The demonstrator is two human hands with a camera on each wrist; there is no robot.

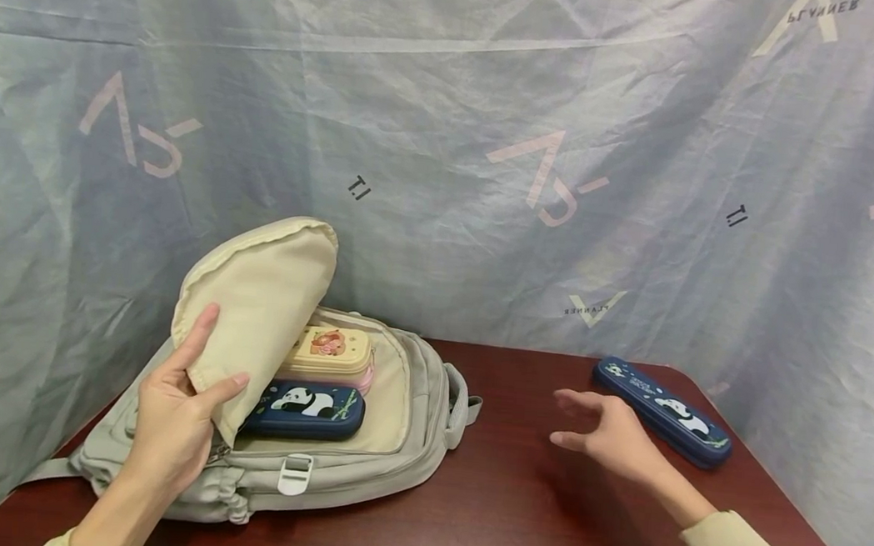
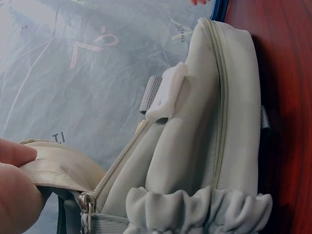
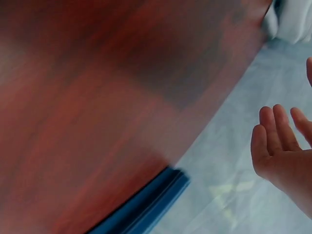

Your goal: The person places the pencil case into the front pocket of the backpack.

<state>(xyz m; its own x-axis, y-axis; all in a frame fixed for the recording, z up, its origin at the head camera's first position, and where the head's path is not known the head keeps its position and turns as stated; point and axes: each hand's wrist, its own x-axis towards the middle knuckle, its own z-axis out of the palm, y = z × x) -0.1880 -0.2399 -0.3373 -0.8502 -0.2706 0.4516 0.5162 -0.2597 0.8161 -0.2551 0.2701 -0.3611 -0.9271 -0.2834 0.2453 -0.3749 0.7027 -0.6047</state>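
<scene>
My left hand [image 1: 176,420] pinches the edge of the cream front flap [image 1: 263,296] of a light grey backpack [image 1: 417,405] and holds it raised. Inside the opened pocket lie a navy pencil case with a panda [image 1: 308,410] and, behind it, a yellow pencil case [image 1: 335,350] on top of something pink [image 1: 365,377]. The flap covers their left ends. My right hand [image 1: 611,434] hovers over the table with fingers apart and nothing in them. Just right of it rests a second navy panda pencil case [image 1: 665,412]; its side also shows in the right wrist view.
The backpack lies on a dark red wooden table [image 1: 499,486], its grey top handle [image 1: 462,400] pointing right. A white buckle [image 1: 294,475] sits on its near side. Grey printed cloth [image 1: 430,139] hangs behind the table and along both sides.
</scene>
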